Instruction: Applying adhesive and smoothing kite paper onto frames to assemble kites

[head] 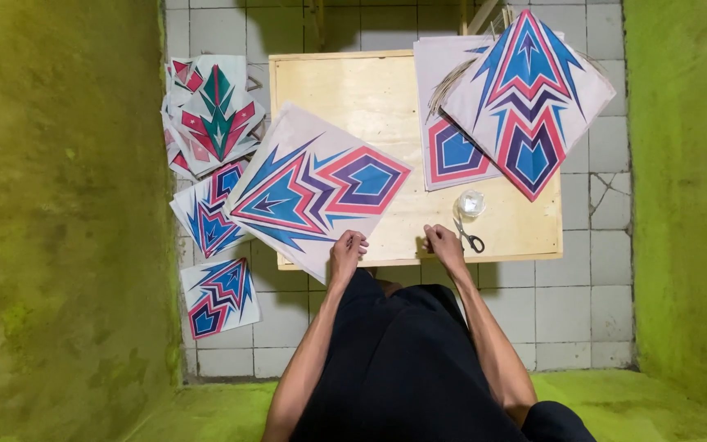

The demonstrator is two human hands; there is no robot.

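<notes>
A low wooden table [370, 90] stands in front of me. A diamond-shaped paper kite [314, 187] with blue, purple and pink patterns lies across its left side and overhangs the edge. My left hand [347, 249] rests on that kite's near corner, fingers curled on the paper. My right hand [442, 241] sits on the table's front edge, fingers bent, holding nothing that I can make out. Small scissors [471, 239] lie just right of my right hand, with a clear tape roll [470, 203] beyond them.
More patterned kites [527, 98] are stacked at the table's far right, with thin sticks [452, 80] under them. Other kites [216, 115] lie on the tiled floor at the left, one [219, 296] nearest me. Green walls close both sides.
</notes>
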